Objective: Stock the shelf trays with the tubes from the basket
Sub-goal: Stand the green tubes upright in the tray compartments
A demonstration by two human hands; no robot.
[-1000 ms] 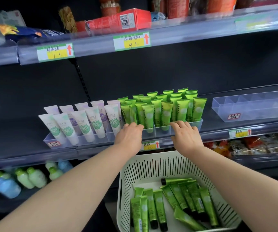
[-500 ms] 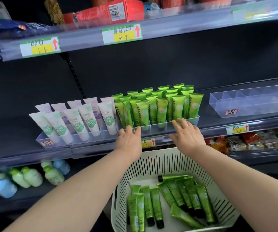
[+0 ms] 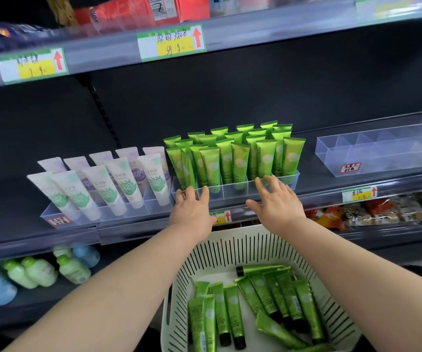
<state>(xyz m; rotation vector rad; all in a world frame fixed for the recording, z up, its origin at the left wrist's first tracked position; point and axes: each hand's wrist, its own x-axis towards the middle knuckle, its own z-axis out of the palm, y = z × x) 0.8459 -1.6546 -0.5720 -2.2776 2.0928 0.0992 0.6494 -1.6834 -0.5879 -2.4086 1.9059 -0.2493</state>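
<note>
Several green tubes (image 3: 232,158) stand upright in rows in a clear divided tray (image 3: 235,190) on the middle shelf. My left hand (image 3: 192,212) rests with its fingertips against the tray's front wall at the left end and holds nothing. My right hand (image 3: 276,199) hovers at the front wall's right part with fingers spread, also holding nothing. Below my arms sits a white slotted basket (image 3: 230,240) with several more green tubes (image 3: 268,295) lying flat in it.
A clear tray of white tubes (image 3: 108,186) sits left of the green ones. An empty clear divided tray (image 3: 382,153) stands on the shelf at the right. Bottles (image 3: 35,273) and snack packets (image 3: 369,212) fill the lower shelf. A price-labelled shelf (image 3: 172,43) overhangs above.
Both hands had their fingers curled over the tray's front wall; now the fingers have straightened and spread, and the hands have eased back slightly from the tray.
</note>
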